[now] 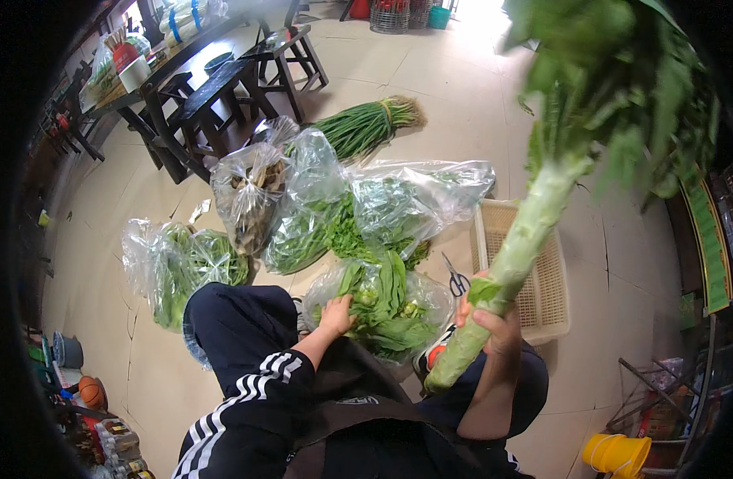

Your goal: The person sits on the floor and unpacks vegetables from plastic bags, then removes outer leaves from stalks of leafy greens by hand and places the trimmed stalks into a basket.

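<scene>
My right hand (492,323) is closed around the lower part of a thick celtuce stem (522,245), held up at a slant with its leafy top at the upper right, partly blurred. My left hand (337,315) rests at the left edge of an opened plastic bag (318,287) of leafy greens (396,305) between my feet; its fingertips touch the leaves or the bag, and whether they grip is not clear. A pair of scissors (458,280) lies on the floor beside a cream plastic basket (552,299), partly hidden behind the stem.
Bagged greens (306,233), a bag of brown produce (252,197) and a bundle of green onions (366,127) lie ahead on the tiled floor. Another bag of greens (181,269) is at my left. Dark wooden stools (216,90) stand upper left, a yellow bucket (616,454) lower right.
</scene>
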{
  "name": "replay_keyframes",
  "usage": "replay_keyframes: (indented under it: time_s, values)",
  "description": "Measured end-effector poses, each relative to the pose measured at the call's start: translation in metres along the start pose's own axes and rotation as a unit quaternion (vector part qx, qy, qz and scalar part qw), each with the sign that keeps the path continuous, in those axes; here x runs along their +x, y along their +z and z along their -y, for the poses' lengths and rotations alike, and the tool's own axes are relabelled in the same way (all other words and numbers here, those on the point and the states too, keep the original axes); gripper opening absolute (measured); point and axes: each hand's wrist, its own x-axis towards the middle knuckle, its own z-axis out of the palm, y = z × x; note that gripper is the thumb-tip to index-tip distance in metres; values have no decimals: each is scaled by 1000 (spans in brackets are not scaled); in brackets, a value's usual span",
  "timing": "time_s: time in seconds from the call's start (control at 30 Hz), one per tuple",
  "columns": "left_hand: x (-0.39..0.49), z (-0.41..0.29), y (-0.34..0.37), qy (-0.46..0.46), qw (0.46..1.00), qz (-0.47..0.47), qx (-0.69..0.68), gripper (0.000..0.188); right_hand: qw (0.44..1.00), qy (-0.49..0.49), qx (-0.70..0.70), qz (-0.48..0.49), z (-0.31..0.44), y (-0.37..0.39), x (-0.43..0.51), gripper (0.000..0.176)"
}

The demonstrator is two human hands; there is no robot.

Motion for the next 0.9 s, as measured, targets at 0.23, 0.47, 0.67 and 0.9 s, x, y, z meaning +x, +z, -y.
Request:
replay_keyframes:
  time_s: [0.23,0.47,0.67,0.9]
  values:
    - [61,-86,-115,113,886,-55,-445,45,980,173,38,96,-26,22,4,60]
    - [-10,-276,-296,219,678,96,-695,70,915,233,183,272,-57,18,16,68]
    - [-7,-281,-291,144,672,-65,-723,40,976,174,-47,119,-64,35,30,73]
    - [-7,-281,-257,175,653,-177,-715,39,987,48,-153,-22,-84,33,31,50]
